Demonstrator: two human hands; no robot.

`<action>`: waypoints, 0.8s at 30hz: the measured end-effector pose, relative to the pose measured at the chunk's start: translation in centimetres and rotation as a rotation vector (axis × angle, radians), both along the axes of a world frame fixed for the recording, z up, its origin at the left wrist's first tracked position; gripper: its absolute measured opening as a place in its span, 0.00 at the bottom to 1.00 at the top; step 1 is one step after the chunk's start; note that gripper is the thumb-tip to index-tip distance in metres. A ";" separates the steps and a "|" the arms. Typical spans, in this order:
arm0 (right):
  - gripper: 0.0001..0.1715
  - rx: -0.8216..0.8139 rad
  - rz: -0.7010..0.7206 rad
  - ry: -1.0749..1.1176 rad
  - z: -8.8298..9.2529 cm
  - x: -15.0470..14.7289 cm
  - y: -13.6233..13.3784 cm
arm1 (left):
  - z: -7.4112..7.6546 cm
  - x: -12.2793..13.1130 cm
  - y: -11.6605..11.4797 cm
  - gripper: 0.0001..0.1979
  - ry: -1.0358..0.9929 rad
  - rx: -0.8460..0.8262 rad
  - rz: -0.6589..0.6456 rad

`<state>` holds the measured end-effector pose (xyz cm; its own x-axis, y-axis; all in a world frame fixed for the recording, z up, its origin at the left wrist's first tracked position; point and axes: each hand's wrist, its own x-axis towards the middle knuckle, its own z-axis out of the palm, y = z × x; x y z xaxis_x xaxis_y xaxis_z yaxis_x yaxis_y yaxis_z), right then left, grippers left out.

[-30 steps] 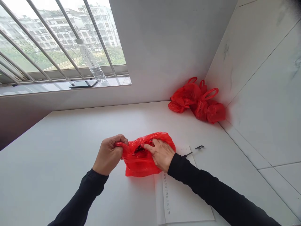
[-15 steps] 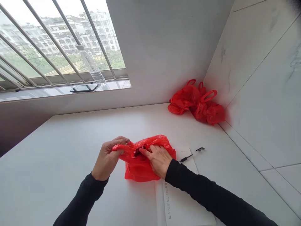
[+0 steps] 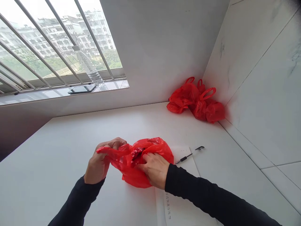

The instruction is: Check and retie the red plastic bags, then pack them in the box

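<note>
Both hands on one red plastic bag (image 3: pixel 150 157) at mid-counter (image 3: pixel 58 147) — left hand (image 3: pixel 97 164) fisted round a stretched handle strip, drawn out leftward; right hand (image 3: pixel 154 169) pressed flat-curled on the bag's bulk, fingertips at the knot (image 3: pixel 135 153). Bag's long axis runs left–right between the hands, its body nearer the right hand. Paper sheet (image 3: pixel 185 201) and pen (image 3: pixel 189 154) just right; more red bags (image 3: pixel 196 102) sit well apart in the far corner.

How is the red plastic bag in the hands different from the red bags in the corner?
The red plastic bag in the hands is one bag, near the paper; the red plastic bags in the corner are a bunch against the wall. The left hand pulls the near bag's handle and the right hand presses it; the corner bags lie untouched. All are shiny, crinkly red.
</note>
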<state>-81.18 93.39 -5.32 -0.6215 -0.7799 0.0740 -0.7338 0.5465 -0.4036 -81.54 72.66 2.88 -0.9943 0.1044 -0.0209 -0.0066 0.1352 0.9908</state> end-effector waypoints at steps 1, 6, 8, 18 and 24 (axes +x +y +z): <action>0.25 0.013 -0.013 -0.020 -0.1 0.0 -0.1 | -0.1 0.0 0.0 0.18 -0.011 -0.018 0.001; 0.43 0.121 -0.067 -0.081 -0.2 -0.2 -0.4 | -0.3 -0.1 -0.1 0.13 0.047 -0.261 0.042; 0.49 0.162 -0.072 -0.102 -0.2 -0.2 -0.5 | -0.3 -0.2 -0.3 0.15 0.108 -0.297 0.069; 0.30 -0.054 -0.114 -0.002 2.0 -0.7 1.1 | -0.3 0.0 0.3 0.10 0.214 -0.472 0.202; 0.46 0.001 -0.412 0.085 3.7 -3.4 3.9 | -0.2 -0.1 0.2 0.16 0.307 -0.664 0.334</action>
